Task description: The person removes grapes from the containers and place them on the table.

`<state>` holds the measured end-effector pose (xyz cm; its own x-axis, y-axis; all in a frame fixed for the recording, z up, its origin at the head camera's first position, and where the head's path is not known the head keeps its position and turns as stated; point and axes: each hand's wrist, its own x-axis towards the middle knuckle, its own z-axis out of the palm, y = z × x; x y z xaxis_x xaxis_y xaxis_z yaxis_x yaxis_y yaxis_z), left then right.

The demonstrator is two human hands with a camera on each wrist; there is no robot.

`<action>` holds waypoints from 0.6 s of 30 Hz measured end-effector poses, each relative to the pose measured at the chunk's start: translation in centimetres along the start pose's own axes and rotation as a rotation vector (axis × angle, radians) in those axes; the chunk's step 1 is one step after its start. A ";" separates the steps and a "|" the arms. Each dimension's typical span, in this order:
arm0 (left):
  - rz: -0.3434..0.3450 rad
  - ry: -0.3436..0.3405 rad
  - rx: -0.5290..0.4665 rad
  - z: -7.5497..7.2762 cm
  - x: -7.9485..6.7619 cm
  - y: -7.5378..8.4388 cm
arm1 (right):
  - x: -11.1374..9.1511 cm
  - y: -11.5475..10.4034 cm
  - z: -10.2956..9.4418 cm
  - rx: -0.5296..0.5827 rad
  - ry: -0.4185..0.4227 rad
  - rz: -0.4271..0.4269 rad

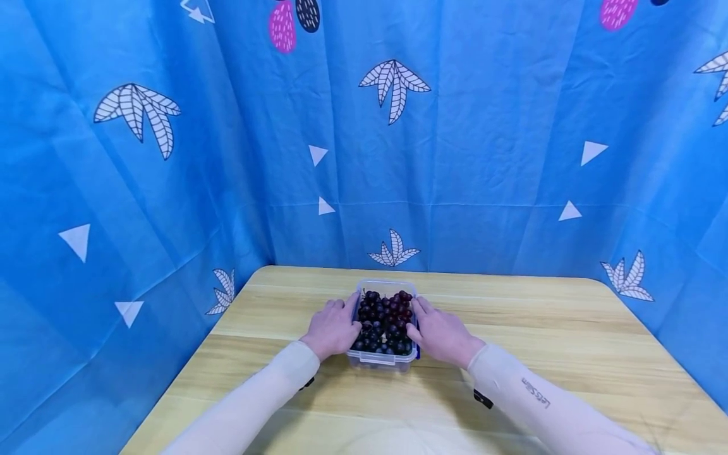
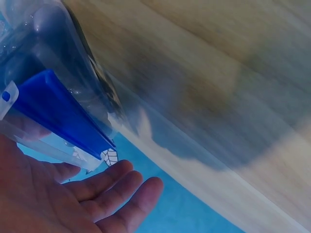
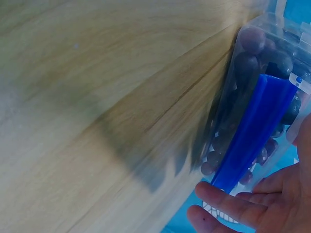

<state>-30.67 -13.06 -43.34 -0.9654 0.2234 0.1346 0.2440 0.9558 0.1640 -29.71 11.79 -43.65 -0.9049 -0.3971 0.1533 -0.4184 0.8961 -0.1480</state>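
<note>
A clear plastic container (image 1: 382, 359) filled with dark grapes (image 1: 380, 319) is on the wooden table, between both hands. My left hand (image 1: 332, 328) holds its left rim, thumb toward the grapes. The right hand (image 1: 440, 332) holds the opposite rim in much the same way. Blue side clips hang down along the container; one blue clip (image 2: 63, 114) shows in the left wrist view and another blue clip (image 3: 255, 131) in the right wrist view. Several outer fingers (image 2: 131, 194) of the left hand extend past the container. No lid covers the grapes.
The pale wooden table (image 1: 540, 322) spreads out on both sides of the container. A blue patterned curtain (image 1: 489, 158) hangs behind the table and along its sides. Dark bands (image 1: 483, 399) show beneath the white sleeves.
</note>
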 end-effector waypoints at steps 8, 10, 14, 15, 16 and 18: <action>0.003 0.010 0.020 0.1 -0.1 0.2 | -0.3 0.0 -0.1 0.014 0.011 0.000; 0.005 0.018 0.019 0.2 -0.1 0.2 | -0.3 0.0 -0.1 0.020 0.016 -0.003; 0.010 0.022 0.020 0.5 -0.1 0.1 | -0.3 -0.1 -0.3 0.029 -0.002 -0.005; 0.010 0.022 0.020 0.5 -0.1 0.0 | -0.3 -0.1 -0.5 0.026 -0.011 -0.006; 0.011 0.022 0.021 0.6 -0.1 0.0 | -0.3 -0.1 -0.6 0.023 -0.017 -0.009; 0.010 0.024 0.019 0.6 -0.1 0.0 | -0.2 -0.2 -1.0 0.010 -0.035 -0.010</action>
<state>-30.62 -12.93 -43.94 -0.9603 0.2290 0.1594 0.2521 0.9570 0.1436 -29.38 11.92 -42.71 -0.9025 -0.4134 0.1206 -0.4285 0.8899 -0.1565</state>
